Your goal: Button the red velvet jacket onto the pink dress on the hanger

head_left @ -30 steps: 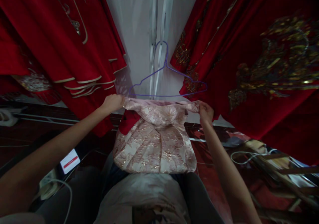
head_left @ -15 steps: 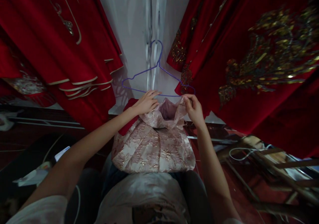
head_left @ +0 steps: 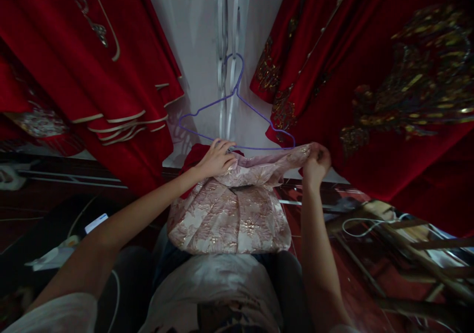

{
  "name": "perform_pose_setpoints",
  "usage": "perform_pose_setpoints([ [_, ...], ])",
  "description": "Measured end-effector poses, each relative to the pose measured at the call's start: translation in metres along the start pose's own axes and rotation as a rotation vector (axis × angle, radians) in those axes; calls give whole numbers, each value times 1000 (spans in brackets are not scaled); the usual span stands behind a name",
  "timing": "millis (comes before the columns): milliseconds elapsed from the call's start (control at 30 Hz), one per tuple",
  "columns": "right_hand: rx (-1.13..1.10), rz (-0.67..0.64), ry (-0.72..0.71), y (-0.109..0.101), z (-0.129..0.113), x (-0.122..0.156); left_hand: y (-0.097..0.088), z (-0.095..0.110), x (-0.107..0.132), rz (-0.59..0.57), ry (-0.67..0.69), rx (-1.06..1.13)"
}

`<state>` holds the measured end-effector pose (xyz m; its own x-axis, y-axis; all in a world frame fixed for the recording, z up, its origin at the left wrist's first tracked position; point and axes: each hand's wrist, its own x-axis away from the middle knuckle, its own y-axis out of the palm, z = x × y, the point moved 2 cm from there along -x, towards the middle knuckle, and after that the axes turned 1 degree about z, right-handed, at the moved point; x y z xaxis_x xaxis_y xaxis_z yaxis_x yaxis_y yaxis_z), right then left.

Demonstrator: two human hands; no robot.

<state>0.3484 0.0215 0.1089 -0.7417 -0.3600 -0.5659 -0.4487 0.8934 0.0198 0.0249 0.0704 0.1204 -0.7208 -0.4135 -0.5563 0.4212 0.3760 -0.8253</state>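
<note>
A pale pink brocade garment (head_left: 229,219) with gold patterning and pleats lies across my lap, its upper part folded toward the wall. My left hand (head_left: 217,161) rests over the left end of this upper part, fingers bent onto the cloth; its thumb is hidden. At the other end, my right hand (head_left: 317,163) pinches the edge and holds it out to the right, so the band between my hands is stretched nearly flat. Just beyond the cloth hangs a purple wire hanger (head_left: 237,92), bare of clothes. Red cloth (head_left: 194,157) shows behind my left hand.
Red garments with pale trim (head_left: 122,76) hang at the left. More red garments with gold sequins (head_left: 425,76) hang at the right. A wooden rack (head_left: 400,244) with a white cable (head_left: 355,228) stands low right. A white item (head_left: 55,259) lies low left.
My right hand has moved right, pulling the garment's edge outward. The opening that gaped between my hands is now drawn narrow and flat. My left hand has stayed nearly in place.
</note>
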Motion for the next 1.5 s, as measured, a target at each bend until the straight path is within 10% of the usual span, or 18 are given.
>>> perform_pose_setpoints([
  [300, 172, -177, -358, 25, -50, -12, 0, 4, -4, -13, -48, 101],
  [1000, 198, -627, -490, 68, -94, 3, -16, 4, -9, 93, -184, 364],
  [1267, 195, -544, -471, 57, -99, -7, -68, -72, 38, 297, -526, -29],
  [1500, 183, -545, -438, 60, -100, -11, -63, -139, 109, 224, -762, -114],
])
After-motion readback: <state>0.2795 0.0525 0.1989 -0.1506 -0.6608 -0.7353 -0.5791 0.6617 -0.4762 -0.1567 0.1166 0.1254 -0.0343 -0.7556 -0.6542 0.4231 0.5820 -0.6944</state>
